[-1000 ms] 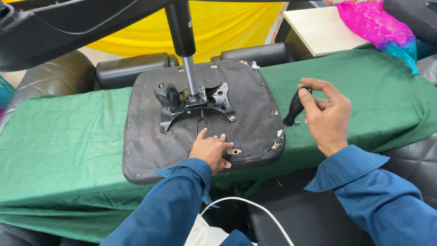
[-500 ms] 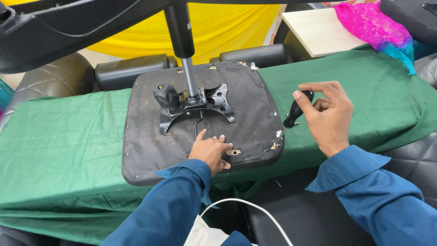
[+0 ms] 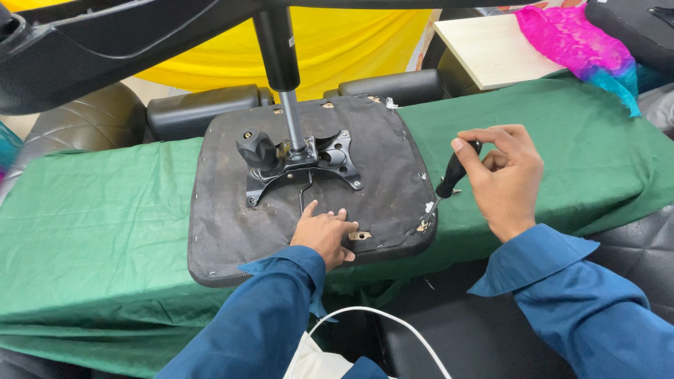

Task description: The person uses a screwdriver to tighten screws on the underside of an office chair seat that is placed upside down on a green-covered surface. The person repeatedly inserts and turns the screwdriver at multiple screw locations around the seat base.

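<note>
Compared with a second earlier: right hand (image 3: 502, 179) shifted slightly up along the screwdriver (image 3: 453, 175), fingertips now pinched at the top of its black handle; left hand (image 3: 324, 233) unchanged, pressed flat on the seat pad.

Upturned seat pad (image 3: 309, 189) at frame centre on the green cloth (image 3: 98, 224) over the tabletop, black metal bracket (image 3: 302, 165) bolted to its middle, round knob (image 3: 256, 149) on the bracket's left, steel post (image 3: 291, 119) rising toward the top. Left hand spread open, holding nothing, just below the bracket near the pad's lower edge. Right hand closed around the screwdriver, tip down at the pad's lower right corner.

Pad's lower edge close to the cloth's front edge. Open green cloth at left and at far right; armrests (image 3: 203, 109) just behind the pad.
</note>
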